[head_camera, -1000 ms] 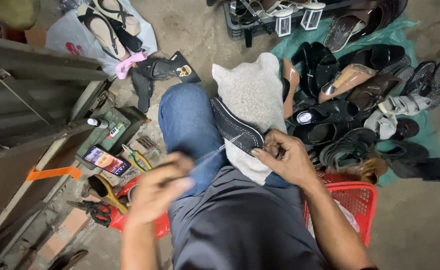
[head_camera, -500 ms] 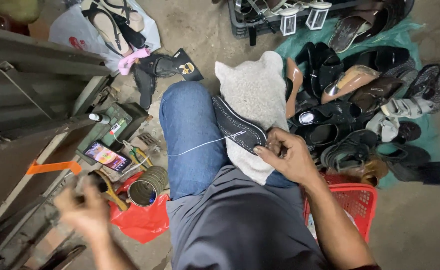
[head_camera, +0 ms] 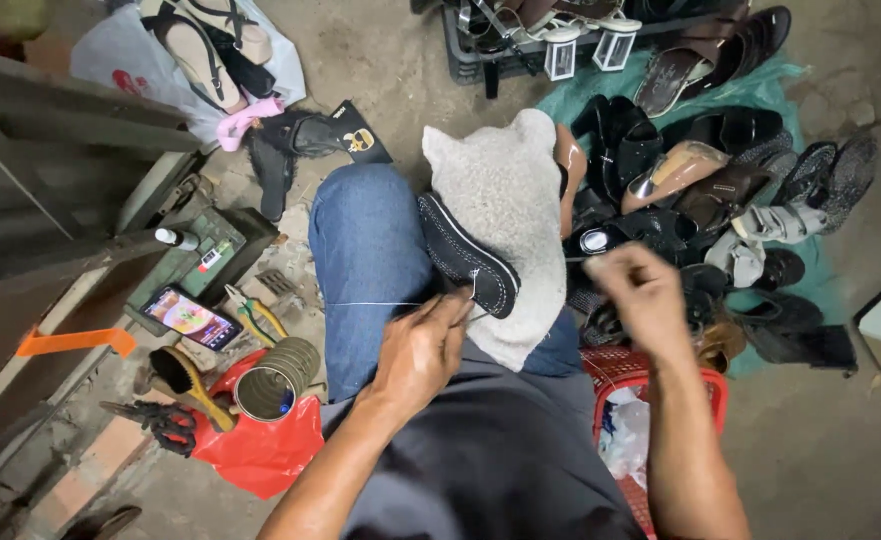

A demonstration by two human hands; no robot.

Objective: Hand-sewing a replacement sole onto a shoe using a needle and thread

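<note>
The black shoe (head_camera: pixel 465 256) lay sole-up on a grey cloth (head_camera: pixel 505 210) over the person's lap. The left hand (head_camera: pixel 422 352) pinched a white thread (head_camera: pixel 375 304) beside the shoe's edge. The right hand (head_camera: pixel 642 298), blurred, hovered right of it; its finger state could not be told.

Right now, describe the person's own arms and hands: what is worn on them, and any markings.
Both forearms are bare to the lower edge of the view; no sleeve shows. The left hand and the right hand wear no gloves, and I see no rings, watch or wristband. The right hand is motion-blurred, so small details there cannot be told. No markings show on either arm.
</note>
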